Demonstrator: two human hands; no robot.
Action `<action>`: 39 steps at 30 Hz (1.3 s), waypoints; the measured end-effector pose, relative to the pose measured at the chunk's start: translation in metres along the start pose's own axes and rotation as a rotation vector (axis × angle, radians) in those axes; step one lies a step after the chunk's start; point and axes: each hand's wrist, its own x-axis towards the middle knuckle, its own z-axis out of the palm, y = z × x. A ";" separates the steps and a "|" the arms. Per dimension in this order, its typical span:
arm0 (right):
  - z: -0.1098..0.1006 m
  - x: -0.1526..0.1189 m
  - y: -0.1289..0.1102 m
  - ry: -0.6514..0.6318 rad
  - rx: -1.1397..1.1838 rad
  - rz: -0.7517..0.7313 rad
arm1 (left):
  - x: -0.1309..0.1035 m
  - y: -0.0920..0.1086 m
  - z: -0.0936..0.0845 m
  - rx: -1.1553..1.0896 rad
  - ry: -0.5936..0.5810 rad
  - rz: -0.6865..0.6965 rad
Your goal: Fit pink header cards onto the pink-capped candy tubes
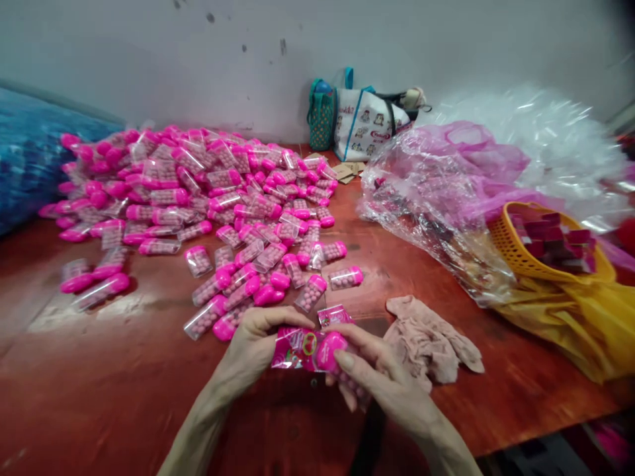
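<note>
Near the front of the table, my left hand (251,347) pinches a shiny pink printed wrapper sleeve (290,350). My right hand (381,367) grips a clear tube of small pink candy balls by its body, with its pink cap (330,352) pointing left. Cap and sleeve meet between my hands; whether the cap is inside the sleeve's end I cannot tell. Fingers hide part of the tube. Just beyond them lies another pink printed sleeve (335,316). A loose candy tube (311,293) rests close behind my hands.
A big heap of pink-capped candy tubes (198,178) covers the table's back left. At right are a crumpled beige cloth (426,340), a yellow basket (516,248) of dark pink pieces, and clear plastic bags (421,192). A white printed bag (364,125) stands by the wall.
</note>
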 end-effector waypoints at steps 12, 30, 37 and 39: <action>0.004 0.004 0.009 -0.004 0.077 -0.022 | 0.003 -0.017 -0.010 -0.198 -0.002 -0.202; 0.008 0.004 0.012 0.401 -0.405 -0.243 | 0.010 -0.033 0.042 -0.487 0.181 -0.294; 0.015 0.006 0.025 0.445 -0.489 -0.298 | 0.010 -0.031 0.046 -0.539 0.271 -0.269; 0.015 0.005 0.028 0.428 -0.517 -0.287 | 0.009 -0.029 0.048 -0.528 0.301 -0.260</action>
